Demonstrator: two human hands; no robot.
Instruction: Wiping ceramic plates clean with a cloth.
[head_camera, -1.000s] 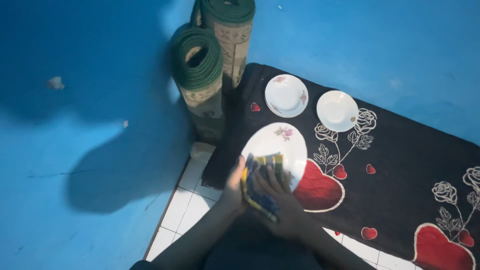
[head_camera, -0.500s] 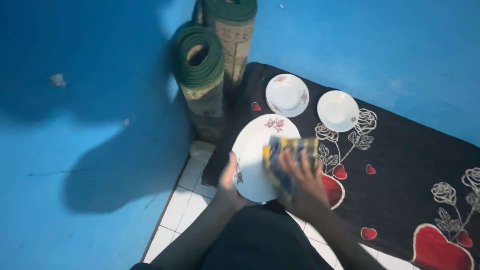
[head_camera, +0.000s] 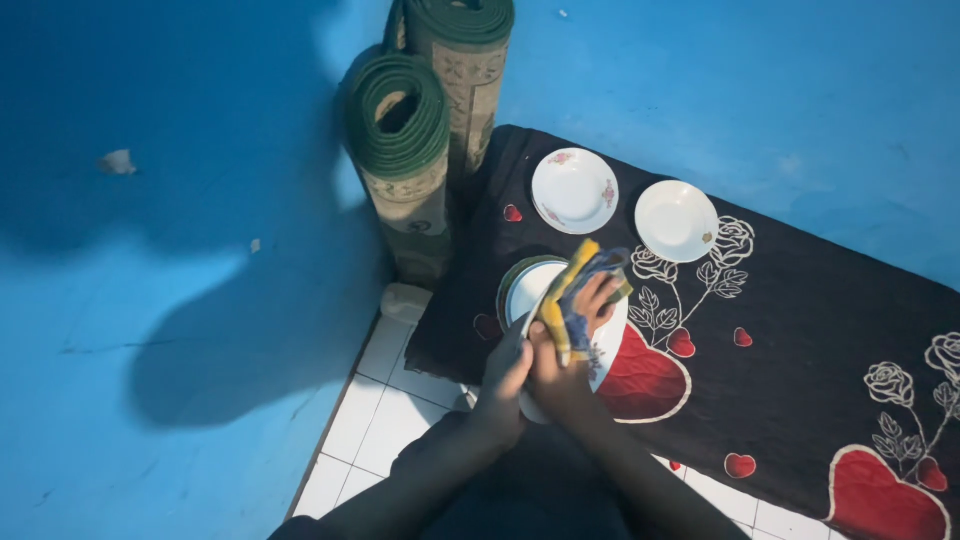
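Bare forearms, no sleeves; dark clothing at the lap

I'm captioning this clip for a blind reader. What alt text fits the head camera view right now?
A person's left hand holds a white plate by its edge while the right hand presses a yellow and blue cloth against it. Beneath is a black mat with red hearts, with two smaller white dishes on it. Two rolled green mats stand against a blue wall.

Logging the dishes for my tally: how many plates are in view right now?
3. One large plate is held by both hands, partly hidden under the cloth. Two small plates lie on the black mat: one floral, one plain to its right. None seem stacked beneath.
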